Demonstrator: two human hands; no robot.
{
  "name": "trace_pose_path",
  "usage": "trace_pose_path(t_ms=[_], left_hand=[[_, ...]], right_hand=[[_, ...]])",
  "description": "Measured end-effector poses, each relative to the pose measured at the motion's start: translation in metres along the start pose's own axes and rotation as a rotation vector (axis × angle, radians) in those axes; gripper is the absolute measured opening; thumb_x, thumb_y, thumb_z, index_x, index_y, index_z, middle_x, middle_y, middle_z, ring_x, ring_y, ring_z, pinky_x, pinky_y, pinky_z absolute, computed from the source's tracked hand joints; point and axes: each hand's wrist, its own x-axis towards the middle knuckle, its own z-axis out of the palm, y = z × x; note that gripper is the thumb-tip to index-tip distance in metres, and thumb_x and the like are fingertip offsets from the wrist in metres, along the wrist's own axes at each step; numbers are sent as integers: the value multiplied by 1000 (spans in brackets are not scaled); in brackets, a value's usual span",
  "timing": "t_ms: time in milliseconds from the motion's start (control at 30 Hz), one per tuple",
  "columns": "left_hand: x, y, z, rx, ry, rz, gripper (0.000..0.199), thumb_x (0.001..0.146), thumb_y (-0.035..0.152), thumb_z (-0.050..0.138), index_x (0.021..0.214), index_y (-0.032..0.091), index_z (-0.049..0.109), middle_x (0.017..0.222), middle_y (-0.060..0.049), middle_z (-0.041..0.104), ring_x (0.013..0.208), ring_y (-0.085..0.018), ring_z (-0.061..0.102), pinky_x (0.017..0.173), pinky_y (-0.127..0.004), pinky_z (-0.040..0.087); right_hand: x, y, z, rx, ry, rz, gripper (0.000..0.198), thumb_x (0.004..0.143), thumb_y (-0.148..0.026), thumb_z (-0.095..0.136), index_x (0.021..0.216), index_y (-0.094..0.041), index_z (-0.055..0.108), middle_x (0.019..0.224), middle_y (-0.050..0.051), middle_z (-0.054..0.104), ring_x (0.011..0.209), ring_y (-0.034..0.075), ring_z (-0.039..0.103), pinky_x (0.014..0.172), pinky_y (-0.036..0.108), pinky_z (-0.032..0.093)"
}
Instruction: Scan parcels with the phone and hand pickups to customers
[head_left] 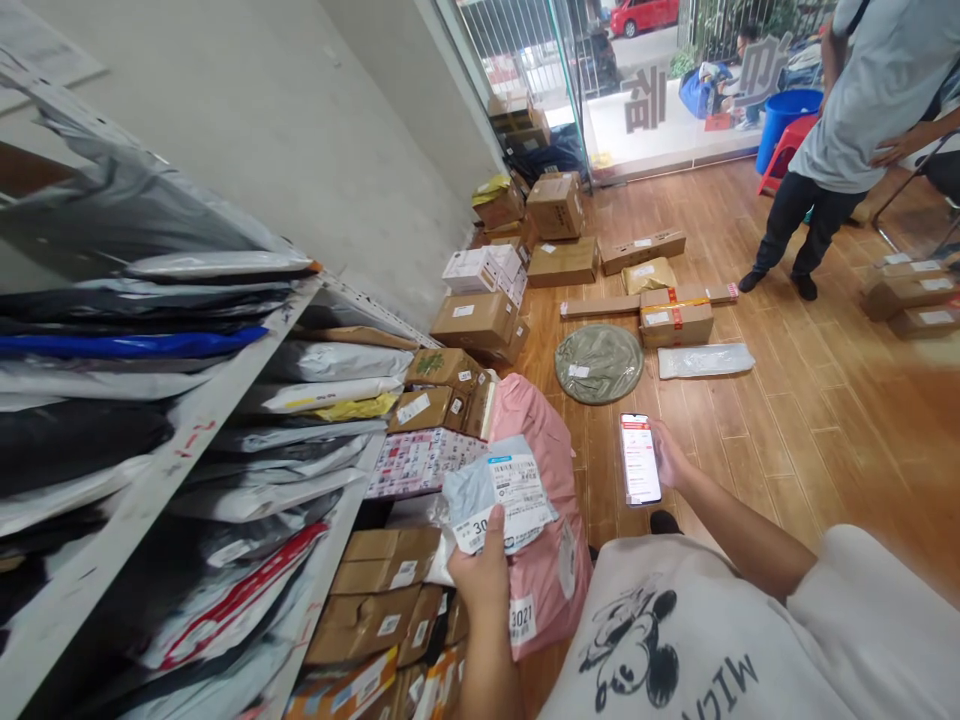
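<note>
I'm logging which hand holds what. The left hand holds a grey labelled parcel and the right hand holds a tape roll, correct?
Not quite. The head view shows the right hand holding a phone, not a tape roll. The left hand does hold the grey labelled parcel.

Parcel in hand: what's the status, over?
Left hand grips grey labelled parcel. Right hand holds lit phone. Pink bag right behind parcel.

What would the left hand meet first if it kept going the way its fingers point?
The left hand holds a grey parcel and points up and away. Probably the pink bag comes first, then the cardboard boxes beyond; depth is unclear.
</note>
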Motion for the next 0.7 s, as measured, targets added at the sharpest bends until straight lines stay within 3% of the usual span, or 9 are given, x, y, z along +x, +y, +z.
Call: trace_pose_path(t_ms=[100,200,333,433,600,700], left_hand=[[1,2,0,-93,65,-68,63,56,57,78,97,9,73,104,-21,76,102,-38,71,90,-51,60],[1,7,1,-174,136,-51,65,54,58,79,98,10,72,110,-19,75,108,-38,69,98,-54,56],[-2,18,4,-299,259,-25,61,51,56,80,94,14,70,109,-16,75,115,-38,66,103,-56,52],[-5,26,5,-371,278,-7,59,53,56,80,96,16,68,110,-15,74,120,-38,64,109,-56,48],[-10,25,3,-387,309,-3,58,57,60,78,94,17,67,99,-12,75,109,-34,69,104,-52,52],[-8,17,1,-389,266,-23,60,57,63,79,94,16,69,96,-13,76,100,-33,72,97,-49,56]], right_hand=[[-10,-3,1,4,-105,-3,22,86,-33,51,85,-18,67,72,4,73,70,22,69,72,31,52],[-17,-3,4,-2,-175,-6,24,81,-28,52,94,-16,69,80,7,77,81,25,72,81,34,54],[-23,-2,10,-9,-191,-58,24,74,-23,63,98,-20,67,85,3,79,86,24,74,88,37,54],[-27,-2,14,-20,-197,-87,28,70,-20,70,99,-22,67,85,1,79,88,24,75,88,37,55],[-38,-2,20,-34,-210,-73,22,77,-28,74,98,-22,70,93,4,81,90,25,76,86,39,58],[-41,-4,20,-62,-181,-58,24,76,-27,76,100,-22,71,96,4,81,91,25,76,85,39,59]])
